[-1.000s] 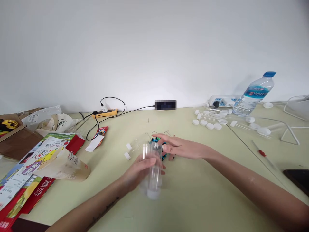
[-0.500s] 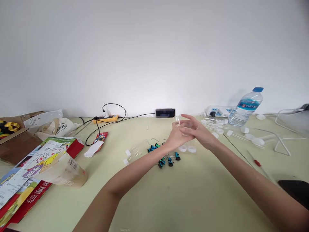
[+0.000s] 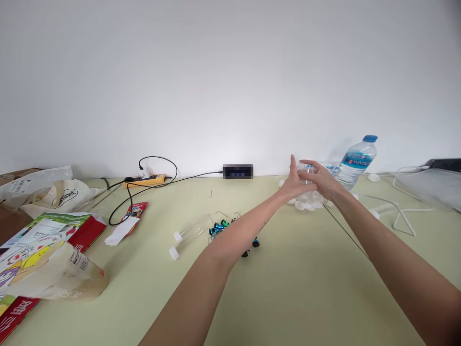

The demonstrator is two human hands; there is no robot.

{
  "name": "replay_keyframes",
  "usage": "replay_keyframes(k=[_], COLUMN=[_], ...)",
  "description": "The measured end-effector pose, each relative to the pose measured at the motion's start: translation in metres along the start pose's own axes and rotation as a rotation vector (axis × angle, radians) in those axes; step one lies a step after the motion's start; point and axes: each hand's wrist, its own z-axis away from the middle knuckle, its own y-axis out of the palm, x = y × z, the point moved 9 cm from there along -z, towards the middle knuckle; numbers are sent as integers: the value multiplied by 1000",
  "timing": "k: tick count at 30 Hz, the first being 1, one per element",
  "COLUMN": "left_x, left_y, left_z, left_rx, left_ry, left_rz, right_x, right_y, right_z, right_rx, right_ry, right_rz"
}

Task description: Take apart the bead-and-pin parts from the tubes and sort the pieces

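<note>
My left hand [image 3: 296, 184] and my right hand [image 3: 323, 180] meet above the right back of the table, cupped around clear plastic tubes [image 3: 308, 169]. The left index finger points up and its thumb reaches across towards the right hand. The right thumb and index finger extend leftward around the tubes. Fingers partly hide the tubes, so their number is unclear. White caps [image 3: 306, 205] cluster just below both hands. Under my left forearm lie small blue and green metal parts with black ends [image 3: 218, 228], partly covered, with thin bent wires near them.
Two capped clear tubes [image 3: 190, 231] lie left of the metal parts. A water bottle [image 3: 356, 161] leans behind my right hand. A phone [image 3: 237, 171] stands against the wall. Cables, a yellow power strip [image 3: 146, 180], a red packet [image 3: 137, 211] and a cup [image 3: 77, 274] are leftward.
Both hands have moved right together, carrying the clear tubes from above the metal parts to the white caps. The view has turned slightly right.
</note>
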Motion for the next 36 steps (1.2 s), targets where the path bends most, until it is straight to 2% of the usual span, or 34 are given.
replay_keyframes(k=[2, 4, 6, 8, 10, 12, 14, 15, 16, 18, 20, 22, 24, 26, 29, 31, 33, 36], left_x=[1, -8, -20, -18, -19, -10, 4, 12, 19, 30, 34, 31, 27, 23, 19, 19, 20, 15], left_y=[-13, -36, -63, -100, -138, -172, -195, -202, -206, -206, -204, -202, -201, -202, -205, -209, -213, -221], left_z=[11, 33, 67, 111, 162, 217, 269, 292, 312, 343, 361, 371, 376, 377, 378, 380, 383, 379], left_rx=[-27, -74, -86, -93, -114, -139, -143, -145, -138, -139, -177, -251, -313, -340, -358, -367, -387, -504], left_ry=[1, 55, 100, -42, -134, -302, -471, -547, -610, -687, -701, -694, -687, -687, -675, -673, -682, -642], left_rz=[-76, -276, -519, -678, -708, -736, -783, -802, -812, -836, -883, -923, -947, -950, -918, -888, -844, -731], right_x=[1, 2, 0, -1, 4, 18, 44, 60, 80, 124, 160, 182, 190, 188, 178, 169, 155, 115], right_y=[-3, -4, -3, 2, 11, 27, 57, 79, 105, 169, 228, 274, 309, 330, 332, 313, 276, 189], right_z=[-9, -18, -26, -31, -31, -26, -13, -3, 10, 47, 82, 102, 112, 114, 107, 96, 79, 42], right_rx=[-34, -63, -50, -6, 23, 29, 57, 98, 165, 387, 549, 623, 681, 707, 673, 610, 513, 304], right_ry=[-68, -132, -163, -207, -264, -333, -415, -464, -531, -737, -922, -995, -1032, -1035, -986, -920, -816, -559], right_rz=[292, 536, 621, 688, 724, 730, 706, 689, 662, 566, 599, 623, 664, 709, 753, 765, 776, 825])
